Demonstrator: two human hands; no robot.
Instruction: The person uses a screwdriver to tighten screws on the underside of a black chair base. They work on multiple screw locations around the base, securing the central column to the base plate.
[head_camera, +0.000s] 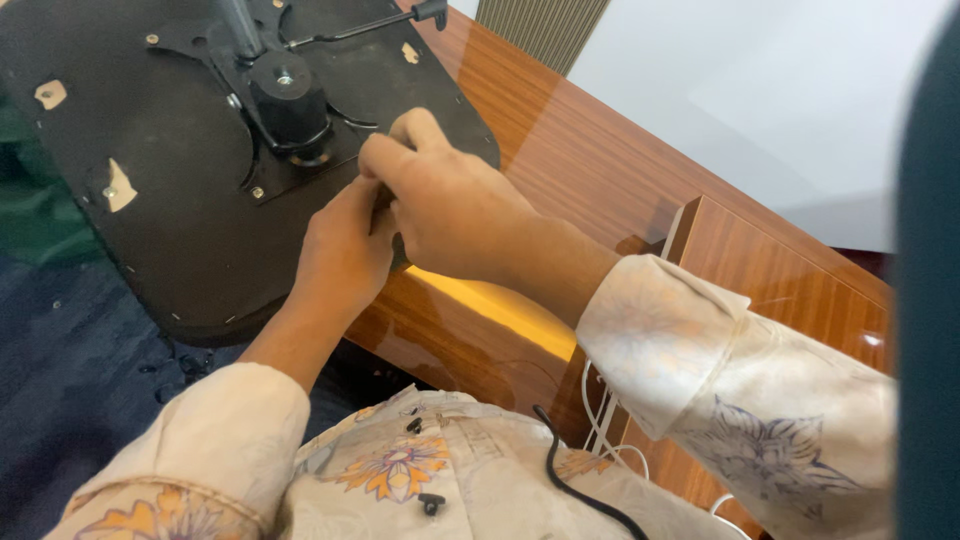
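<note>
You're working with the black, roughly square underside of a chair seat (180, 200) tipped up and resting against the edge of the glossy reddish-brown wooden desk (600, 160). That's putting the black metal mounting plate (300, 130) and its stubby black cylinder hub (288, 100) right in front of you, not down by the floor. Handy way to get at the hardware.

Your right hand (450, 210) is reaching across with the fingers curled in tight and the fingertips pinched together at the plate's lower right corner, like you're gripping something small there. I honestly can't tell what it is, your knuckles are covering it. Your left hand (345, 250) is tucking in underneath, fingers bent and pressed right against the right hand at the seat's edge, probably steadying the seat or the same small part; whether it's actually holding anything is hidden too.

The thin black lever with the knob end (400, 20) is sticking out toward the top, well clear of both hands. A few silver screws (258, 192) are showing at the plate's corners. A black cable (580, 490) and white cords (600, 430) are dangling by your floral cream shirt (420, 470).
</note>
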